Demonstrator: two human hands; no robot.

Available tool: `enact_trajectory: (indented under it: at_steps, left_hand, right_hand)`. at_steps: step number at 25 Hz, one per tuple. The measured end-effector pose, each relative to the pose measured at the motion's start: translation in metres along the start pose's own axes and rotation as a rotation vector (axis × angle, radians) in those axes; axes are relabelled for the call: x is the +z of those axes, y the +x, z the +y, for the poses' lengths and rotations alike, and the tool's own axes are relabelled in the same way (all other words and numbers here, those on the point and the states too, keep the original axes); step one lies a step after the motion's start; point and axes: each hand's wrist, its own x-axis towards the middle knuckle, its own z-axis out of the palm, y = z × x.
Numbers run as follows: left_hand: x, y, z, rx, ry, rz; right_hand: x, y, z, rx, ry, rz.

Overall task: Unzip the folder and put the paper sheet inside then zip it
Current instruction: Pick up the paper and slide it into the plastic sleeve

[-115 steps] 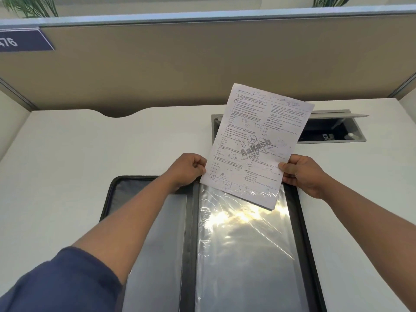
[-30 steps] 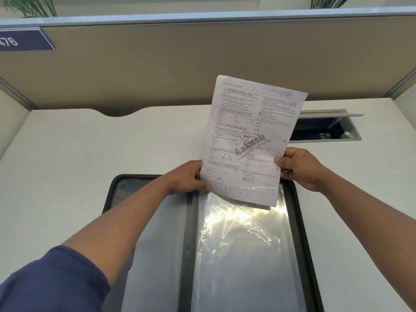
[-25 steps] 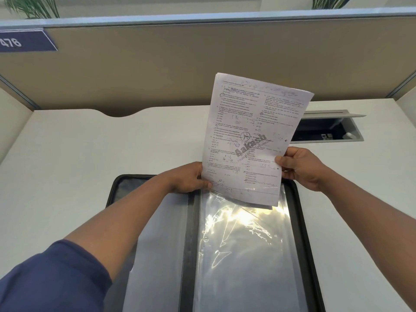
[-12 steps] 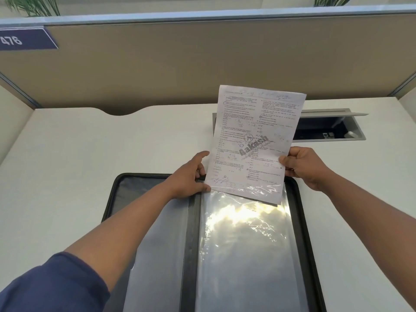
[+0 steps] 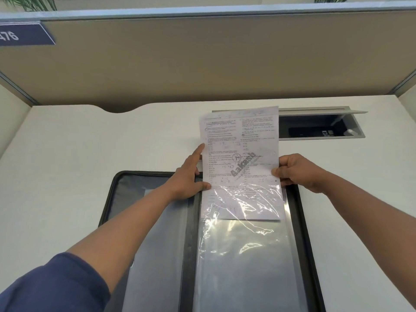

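Note:
The black zip folder (image 5: 302,224) lies open and flat on the white desk, with clear plastic sleeves (image 5: 245,262) on its right half. A printed paper sheet (image 5: 240,154) stands with its lower part inside the top sleeve, under the glossy plastic, and its upper part sticking out past the folder's far edge. My right hand (image 5: 297,172) pinches the sheet's right edge. My left hand (image 5: 189,176) rests against the sheet's left edge at the sleeve's mouth, thumb on the paper and index finger stretched along it.
A recessed cable box (image 5: 322,127) with its lid up sits in the desk behind the sheet, to the right. A tan partition wall (image 5: 202,59) closes off the back, with a blue number plate (image 5: 24,37) at upper left. White desk surface (image 5: 67,154) spreads left of the folder.
The sheet has come down and straightened, and its lower part has slid into the plastic sleeve. My left hand's fingers have spread along the sheet's left edge.

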Motion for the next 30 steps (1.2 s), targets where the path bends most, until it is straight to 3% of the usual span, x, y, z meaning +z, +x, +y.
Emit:
enact_trajectory:
  at_steps: [5, 12, 23, 30]
  left_hand:
    - [0.001, -0.001, 0.001, -0.015, 0.022, -0.018]
    - [0.003, -0.002, 0.001, -0.011, 0.023, -0.015]
    - [0.002, -0.001, 0.002, -0.032, 0.027, -0.014]
    - [0.002, -0.003, 0.0, -0.012, -0.002, 0.0]
  right_hand:
    - [0.004, -0.004, -0.005, 0.035, -0.1, -0.092]
    - [0.016, 0.003, -0.018, -0.018, -0.03, 0.197]
    - [0.017, -0.007, 0.003, -0.035, -0.009, 0.159]
    - [0.023, 0.006, -0.017, -0.038, 0.098, 0.302]
